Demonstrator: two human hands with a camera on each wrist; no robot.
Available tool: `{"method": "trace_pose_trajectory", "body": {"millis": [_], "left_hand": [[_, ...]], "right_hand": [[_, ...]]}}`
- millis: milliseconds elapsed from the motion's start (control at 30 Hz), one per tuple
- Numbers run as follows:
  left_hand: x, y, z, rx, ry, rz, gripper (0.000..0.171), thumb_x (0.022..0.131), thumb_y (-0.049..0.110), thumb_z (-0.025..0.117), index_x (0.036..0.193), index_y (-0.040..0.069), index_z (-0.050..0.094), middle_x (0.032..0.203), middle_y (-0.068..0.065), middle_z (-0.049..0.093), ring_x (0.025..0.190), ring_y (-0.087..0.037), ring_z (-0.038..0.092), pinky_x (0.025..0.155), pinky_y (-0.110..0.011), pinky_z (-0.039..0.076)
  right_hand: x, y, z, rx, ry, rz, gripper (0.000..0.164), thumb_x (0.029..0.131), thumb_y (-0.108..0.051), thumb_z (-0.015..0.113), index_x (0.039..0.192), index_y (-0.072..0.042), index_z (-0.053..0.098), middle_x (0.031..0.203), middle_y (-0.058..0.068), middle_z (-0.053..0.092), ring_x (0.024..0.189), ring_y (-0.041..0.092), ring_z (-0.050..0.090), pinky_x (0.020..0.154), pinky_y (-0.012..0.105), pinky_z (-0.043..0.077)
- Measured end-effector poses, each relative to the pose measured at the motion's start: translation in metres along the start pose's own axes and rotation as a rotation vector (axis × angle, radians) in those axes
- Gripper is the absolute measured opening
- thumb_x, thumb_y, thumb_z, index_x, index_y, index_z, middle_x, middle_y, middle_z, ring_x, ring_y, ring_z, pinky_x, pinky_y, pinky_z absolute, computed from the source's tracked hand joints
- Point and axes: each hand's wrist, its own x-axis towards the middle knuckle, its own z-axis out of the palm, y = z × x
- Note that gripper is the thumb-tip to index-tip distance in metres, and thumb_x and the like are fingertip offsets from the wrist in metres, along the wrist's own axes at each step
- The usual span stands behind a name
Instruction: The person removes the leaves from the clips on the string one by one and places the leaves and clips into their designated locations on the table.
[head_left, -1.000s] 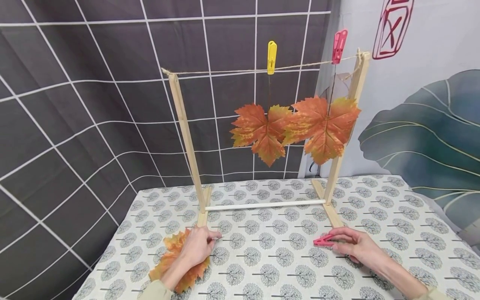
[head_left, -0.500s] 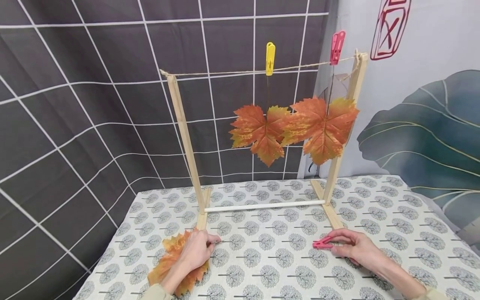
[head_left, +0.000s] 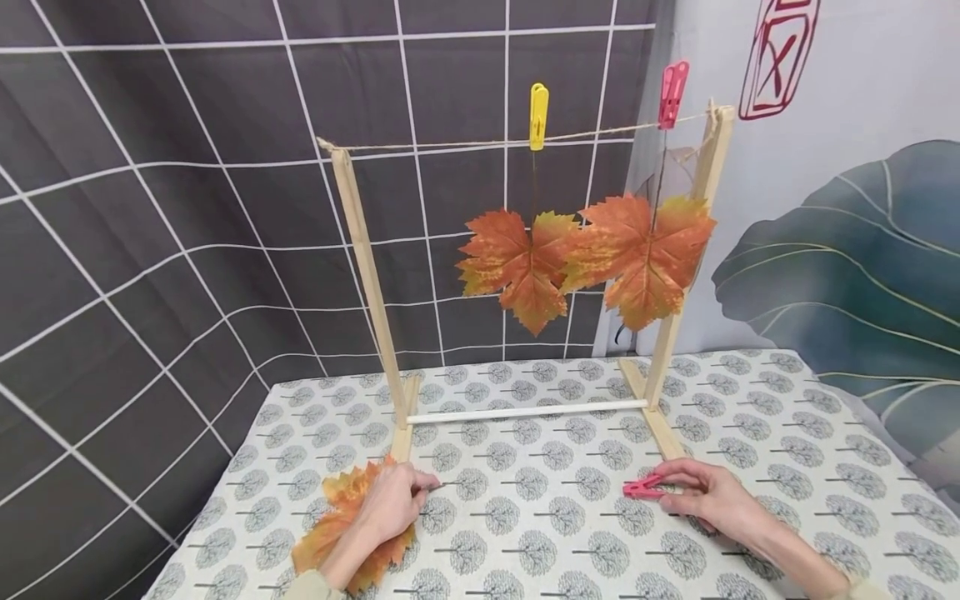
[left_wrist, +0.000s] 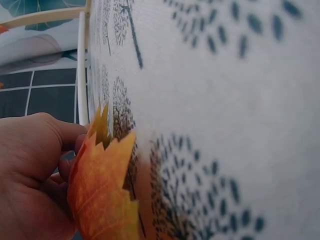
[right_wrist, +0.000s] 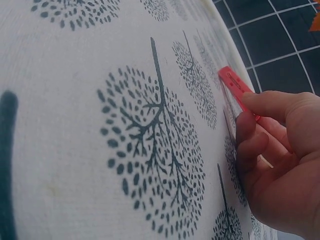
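An orange-yellow artificial maple leaf [head_left: 341,529] lies low over the cloth at the front left, partly covered by my left hand [head_left: 390,500]. That hand pinches it at the stem, most of which the fingers hide; the leaf's jagged edge [left_wrist: 102,185] curls up beside the hand in the left wrist view. On the right, my right hand [head_left: 708,496] holds a pink clothespin [head_left: 641,486] between thumb and fingers, its nose end pointing left. Two similar leaves hang by their stems from a string, the left one [head_left: 521,258] under a yellow clothespin [head_left: 538,117], the right one [head_left: 648,258] under a pink clothespin [head_left: 673,94].
Behind the hands stands a wooden frame, with a left post [head_left: 367,275], a right post [head_left: 708,158] and a white crossbar [head_left: 525,412] near the table. Twine [head_left: 450,145] runs between the post tops. A tree-print cloth [head_left: 540,525] covers the table; a dark gridded curtain [head_left: 187,208] hangs behind.
Both hands stay almost in place, still holding the leaf and the pink clothespin. The whole head view has shifted very slightly.
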Motion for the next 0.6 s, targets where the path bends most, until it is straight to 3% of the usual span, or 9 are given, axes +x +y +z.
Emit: {"method": "trace_pose_trajectory", "body": {"millis": [600], "left_hand": [[-0.001,-0.0015,-0.0018,0.026,0.015,0.007,0.023,0.079,-0.008,0.07,0.093,0.007,0.08,0.076,0.003,0.065,0.059,-0.001,0.044,0.046,-0.021,0.04]], "right_hand": [[0.0007,0.0013,-0.0005,0.032,-0.021,-0.062,0.049,0.089,-0.007,0.073,0.128,0.013,0.051,0.119,0.026,0.065,0.05,0.003,0.044,0.04,0.022,0.041]]}}
